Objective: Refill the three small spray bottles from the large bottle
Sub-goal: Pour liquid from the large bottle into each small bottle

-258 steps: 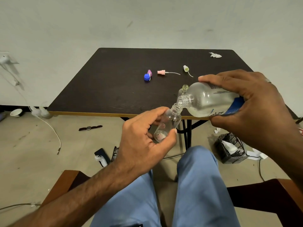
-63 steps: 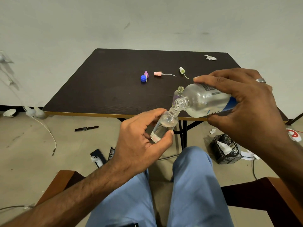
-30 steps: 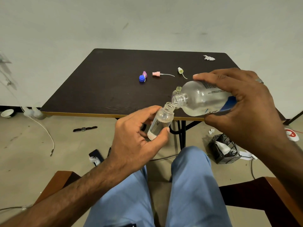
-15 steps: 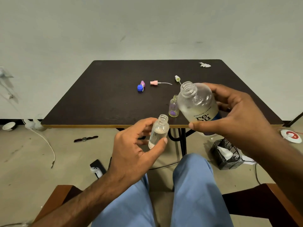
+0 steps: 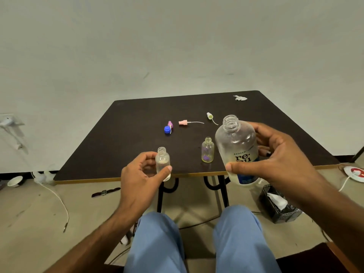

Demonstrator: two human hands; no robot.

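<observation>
My left hand (image 5: 138,179) grips a small clear spray bottle (image 5: 162,162), uncapped and upright, partly filled, over the near edge of the dark table (image 5: 126,138). My right hand (image 5: 279,162) holds the large clear bottle (image 5: 237,148), open-necked and nearly upright, with liquid low inside. A second small bottle (image 5: 207,149) with a yellowish tint stands uncapped on the table between my hands. A third small bottle is not visible. Farther back lie a pink spray head (image 5: 184,122), a pale green spray head (image 5: 210,116), a purple spray head (image 5: 170,123) and a blue cap (image 5: 167,129).
A crumpled white scrap (image 5: 240,98) lies at the table's far right corner. On the floor are a black basket with tissue (image 5: 278,205), a wristwatch (image 5: 105,192), white cables (image 5: 57,200) and a round red-and-white item (image 5: 355,173). My knees in blue trousers (image 5: 199,241) sit below the table edge.
The large bottle tipped back from pouring to nearly upright and moved away from the small bottle's neck. My left hand carried the small bottle left and up toward the table edge.
</observation>
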